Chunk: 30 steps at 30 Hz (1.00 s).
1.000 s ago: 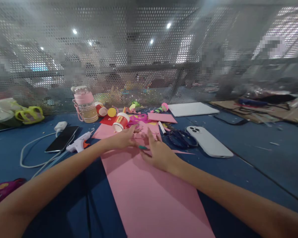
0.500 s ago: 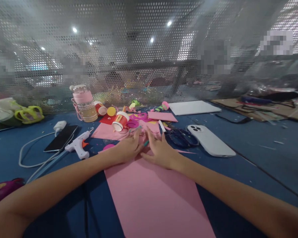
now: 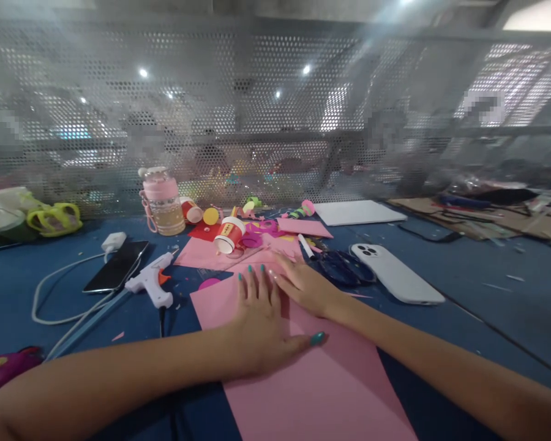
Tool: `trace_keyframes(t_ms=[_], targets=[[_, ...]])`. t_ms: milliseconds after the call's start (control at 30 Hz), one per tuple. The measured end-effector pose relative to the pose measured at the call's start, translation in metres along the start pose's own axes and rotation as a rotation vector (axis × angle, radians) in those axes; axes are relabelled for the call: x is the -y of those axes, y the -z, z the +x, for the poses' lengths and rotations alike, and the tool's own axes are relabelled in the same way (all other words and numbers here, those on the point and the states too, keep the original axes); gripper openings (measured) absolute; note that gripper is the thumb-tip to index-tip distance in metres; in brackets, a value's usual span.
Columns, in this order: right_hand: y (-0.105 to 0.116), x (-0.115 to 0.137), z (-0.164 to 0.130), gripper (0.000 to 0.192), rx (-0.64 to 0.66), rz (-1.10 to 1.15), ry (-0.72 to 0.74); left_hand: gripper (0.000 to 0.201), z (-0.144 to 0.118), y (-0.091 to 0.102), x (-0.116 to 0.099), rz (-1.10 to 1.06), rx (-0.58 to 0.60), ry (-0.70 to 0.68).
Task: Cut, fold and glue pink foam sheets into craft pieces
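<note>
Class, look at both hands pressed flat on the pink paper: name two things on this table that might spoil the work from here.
1. The glue gun lies just beside the pink paper, left of the left hand; an elbow could knock it, and a drip might mark the sheet.
2. The scissors sit close beside the right hand; sliding that hand sideways could catch them.

I see the paper sheet (image 3: pixel 303 380) at lower centre of the table (image 3: pixel 487 294), with my left hand (image 3: pixel 261 324) and right hand (image 3: pixel 310 288) flat on it. The glue gun (image 3: pixel 149 285) lies left, the scissors (image 3: pixel 344 269) and phone (image 3: pixel 397 282) right, the cup (image 3: pixel 228 235) behind.
</note>
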State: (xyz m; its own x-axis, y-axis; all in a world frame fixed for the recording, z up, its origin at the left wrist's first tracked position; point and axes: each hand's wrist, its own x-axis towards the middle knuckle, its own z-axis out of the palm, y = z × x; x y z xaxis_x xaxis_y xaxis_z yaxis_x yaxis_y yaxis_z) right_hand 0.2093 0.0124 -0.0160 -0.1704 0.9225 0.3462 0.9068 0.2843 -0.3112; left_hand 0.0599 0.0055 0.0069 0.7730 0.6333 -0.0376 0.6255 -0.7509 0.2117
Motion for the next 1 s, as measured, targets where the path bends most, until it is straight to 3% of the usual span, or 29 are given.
trace_keyframes(t_ms=[200,433,1000], targets=[[-0.009,-0.002,0.015,0.060,0.137,0.038,0.101,0.091,-0.003,-0.005,0.004,-0.008,-0.080,-0.081],[-0.012,-0.015,0.032,0.079,0.218,0.066,0.022,0.094,-0.002,0.000,0.005,0.018,-0.044,-0.054],[-0.003,-0.003,0.014,0.076,0.237,0.186,0.007,0.096,0.000,-0.002,0.003,-0.018,-0.031,-0.028]])
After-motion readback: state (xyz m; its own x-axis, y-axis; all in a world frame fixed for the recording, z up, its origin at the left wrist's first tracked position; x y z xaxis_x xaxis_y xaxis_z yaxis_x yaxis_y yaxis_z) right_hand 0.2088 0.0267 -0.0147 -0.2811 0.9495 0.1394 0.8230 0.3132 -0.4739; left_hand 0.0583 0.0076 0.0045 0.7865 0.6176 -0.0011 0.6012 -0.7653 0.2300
